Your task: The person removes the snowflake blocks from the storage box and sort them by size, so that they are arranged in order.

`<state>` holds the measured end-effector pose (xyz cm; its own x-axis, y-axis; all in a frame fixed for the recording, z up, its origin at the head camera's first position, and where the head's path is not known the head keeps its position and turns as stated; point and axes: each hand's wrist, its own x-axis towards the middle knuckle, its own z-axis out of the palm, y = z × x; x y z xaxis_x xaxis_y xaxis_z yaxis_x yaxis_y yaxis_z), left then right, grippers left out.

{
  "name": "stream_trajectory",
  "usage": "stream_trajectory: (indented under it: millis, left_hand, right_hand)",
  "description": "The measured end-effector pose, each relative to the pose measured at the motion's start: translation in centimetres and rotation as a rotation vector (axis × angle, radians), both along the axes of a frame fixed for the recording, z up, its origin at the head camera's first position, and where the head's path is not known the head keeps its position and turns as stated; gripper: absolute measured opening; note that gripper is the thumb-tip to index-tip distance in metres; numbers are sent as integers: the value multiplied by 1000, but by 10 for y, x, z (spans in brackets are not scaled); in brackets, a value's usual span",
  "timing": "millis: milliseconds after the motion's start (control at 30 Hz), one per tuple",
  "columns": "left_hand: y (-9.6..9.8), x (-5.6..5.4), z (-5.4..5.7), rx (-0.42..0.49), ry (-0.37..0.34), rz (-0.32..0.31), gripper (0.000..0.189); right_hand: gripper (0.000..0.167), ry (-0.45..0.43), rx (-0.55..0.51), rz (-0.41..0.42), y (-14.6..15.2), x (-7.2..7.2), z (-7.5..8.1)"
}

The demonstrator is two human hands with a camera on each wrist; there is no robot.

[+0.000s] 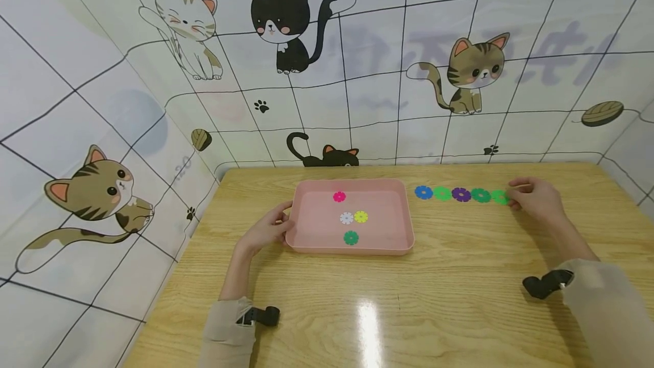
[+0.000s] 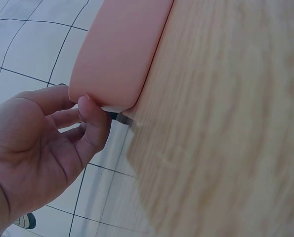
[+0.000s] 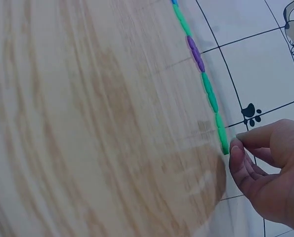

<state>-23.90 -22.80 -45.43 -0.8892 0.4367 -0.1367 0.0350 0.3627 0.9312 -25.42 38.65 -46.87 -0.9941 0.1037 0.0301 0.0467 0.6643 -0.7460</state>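
A pink tray (image 1: 352, 251) lies on the wooden table. My left hand (image 1: 267, 226) grips its left end, with the thumb (image 2: 90, 111) against the outer wall near a corner. Inside the tray are flat notched snowflake discs: pink (image 1: 339, 196), white (image 1: 347, 218), yellow (image 1: 361, 217) and green (image 1: 351, 238). Right of the tray, more discs form a row edge to edge: blue (image 1: 423, 192), light green (image 1: 442, 193), purple (image 1: 461, 194), darker green (image 1: 481, 195) and light green (image 1: 498, 197). My right hand (image 1: 539, 200) pinches that last disc at its right edge; fingertips partly cover it.
The wooden table (image 1: 434, 300) meets a wall (image 1: 378, 101) covered with a grid and cartoon cats at its back edge. A black strap device (image 1: 265, 316) sits on the left wrist, and another strap device (image 1: 546, 284) on the right.
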Motion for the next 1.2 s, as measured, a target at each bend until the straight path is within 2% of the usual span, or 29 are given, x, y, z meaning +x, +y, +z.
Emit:
stream_trajectory:
  millis: [267, 700, 967, 1200]
  left_hand:
    - [0, 0, 1, 4, -3, -4, 59]
    - [-1, 0, 0, 12, -1, -11, 58]
    - [0, 1, 1, 7, 2, -9, 58]
    - [0, 1, 1, 3, 6, -1, 59]
  right_hand:
    - [44, 55, -4, 0, -17, 1, 14]
    - [36, 171, -132, 155, -80, 3, 44]
    - [32, 175, -129, 216, -122, 1, 53]
    - [27, 182, -100, 322, -159, -1, 55]
